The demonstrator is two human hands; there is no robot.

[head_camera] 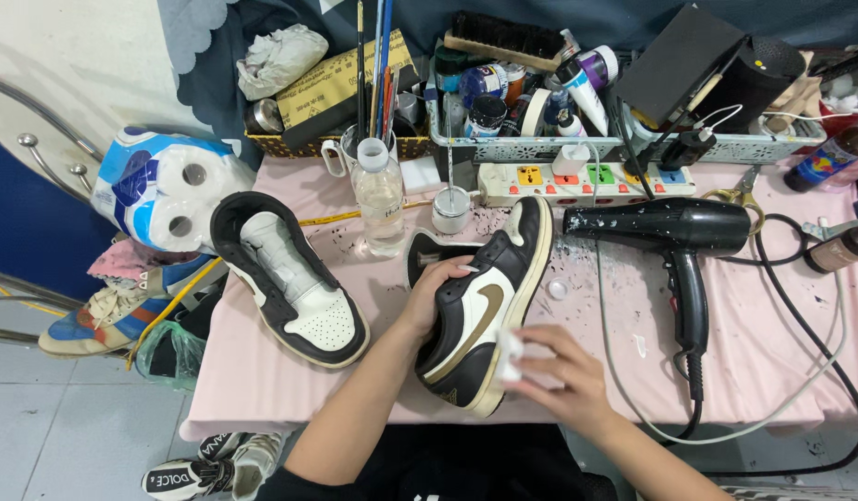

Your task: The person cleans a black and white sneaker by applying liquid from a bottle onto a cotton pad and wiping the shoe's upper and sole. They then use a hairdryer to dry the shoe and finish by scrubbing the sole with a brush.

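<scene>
My left hand (435, 289) is curled over the collar of the black, white and tan sneaker (480, 306), fingers on its upper, thumb side hidden behind the shoe, the forearm running up from the bottom edge. The shoe lies on its side near the front middle of the pink tablecloth (262, 380), heel toward me, toe pointing away to the power strip. My right hand (563, 371) is bent at the wrist, fingers closed down on a small white pad (512, 355) pressed against the shoe's side by the cream sole edge; most of the pad is covered by my fingers, so I cannot tell its material.

The leather looks smooth with a slight shine, and the tan curved stripe is matte. Just left lies the matching sneaker (294, 283), sole down, with a perforated white toe and white stuffing inside. Behind them stands a clear plastic bottle (380, 199) and a small white jar (450, 209). To the right lies a black hair dryer (675, 232) speckled with white flecks, its cord looping off the table edge. A white power strip (587, 179) with coloured sockets sits in front of a pale lattice basket (540, 144) crowded with tubes and jars too jumbled to sort out. A pack of toilet rolls (165, 190) rests at the left corner.
</scene>
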